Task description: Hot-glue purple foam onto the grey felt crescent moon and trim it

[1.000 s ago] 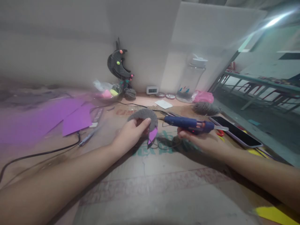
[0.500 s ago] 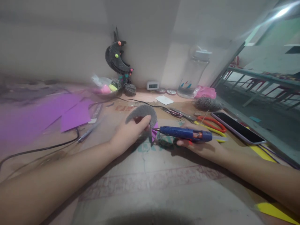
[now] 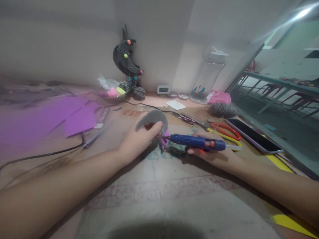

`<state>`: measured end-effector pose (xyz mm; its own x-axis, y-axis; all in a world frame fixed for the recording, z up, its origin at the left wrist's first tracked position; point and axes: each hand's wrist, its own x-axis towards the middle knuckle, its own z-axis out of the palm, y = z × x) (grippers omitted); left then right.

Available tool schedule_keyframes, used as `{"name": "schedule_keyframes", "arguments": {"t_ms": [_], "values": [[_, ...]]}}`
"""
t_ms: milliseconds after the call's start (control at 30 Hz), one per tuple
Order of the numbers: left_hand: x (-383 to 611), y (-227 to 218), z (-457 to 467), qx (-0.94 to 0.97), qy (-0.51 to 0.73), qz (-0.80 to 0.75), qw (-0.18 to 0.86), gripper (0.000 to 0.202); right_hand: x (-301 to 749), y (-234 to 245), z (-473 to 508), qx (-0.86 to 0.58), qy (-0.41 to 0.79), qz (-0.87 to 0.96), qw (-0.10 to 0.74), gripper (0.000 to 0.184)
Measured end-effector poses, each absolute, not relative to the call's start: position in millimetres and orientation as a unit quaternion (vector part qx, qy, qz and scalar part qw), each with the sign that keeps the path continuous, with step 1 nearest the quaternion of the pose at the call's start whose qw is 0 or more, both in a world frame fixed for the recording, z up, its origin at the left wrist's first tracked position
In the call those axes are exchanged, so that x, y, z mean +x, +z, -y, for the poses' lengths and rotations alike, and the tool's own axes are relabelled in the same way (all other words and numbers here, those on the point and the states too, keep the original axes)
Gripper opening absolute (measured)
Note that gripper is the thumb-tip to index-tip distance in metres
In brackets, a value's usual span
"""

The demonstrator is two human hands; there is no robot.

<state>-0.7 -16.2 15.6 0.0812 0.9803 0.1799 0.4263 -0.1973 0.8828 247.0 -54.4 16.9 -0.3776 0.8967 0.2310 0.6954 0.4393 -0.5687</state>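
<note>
My left hand [image 3: 139, 139] is closed around a grey crescent-shaped piece [image 3: 156, 118], thumb pressed on its lower right part. A small purple paper piece [image 3: 164, 141] shows at the crescent's lower end. My right hand [image 3: 211, 154] grips a blue hot glue gun [image 3: 191, 140], which lies sideways with its nozzle pointing left. The nozzle tip is at the purple piece; whether it touches cannot be made out. A clear glue stick [image 3: 234, 147] sticks out of the gun's back, and a red light glows near my fingers.
Orange- and yellow-handled scissors [image 3: 226, 131] and a phone [image 3: 254, 135] lie right. Grey yarn [image 3: 222, 109] and a clear bottle [image 3: 207, 78] stand behind. Purple sheets [image 3: 81, 121], a pen [image 3: 92, 139] and a black cord [image 3: 45, 155] lie left. A decorated dark crescent [image 3: 124, 58] leans at the wall.
The view has shifted slightly. Both hands keep their holds, and the glue gun's nozzle stays at the purple piece on the crescent.
</note>
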Motion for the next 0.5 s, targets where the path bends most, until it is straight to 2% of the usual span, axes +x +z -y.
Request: {"name": "schedule_keyframes", "arguments": {"t_ms": [500], "values": [[-1.9, 13.5, 14.2, 0.657, 0.385, -0.563, 0.320, 0.040, 245.0, 19.4, 54.5, -0.494, 0.181, 0.811, 0.256, 0.032]]}}
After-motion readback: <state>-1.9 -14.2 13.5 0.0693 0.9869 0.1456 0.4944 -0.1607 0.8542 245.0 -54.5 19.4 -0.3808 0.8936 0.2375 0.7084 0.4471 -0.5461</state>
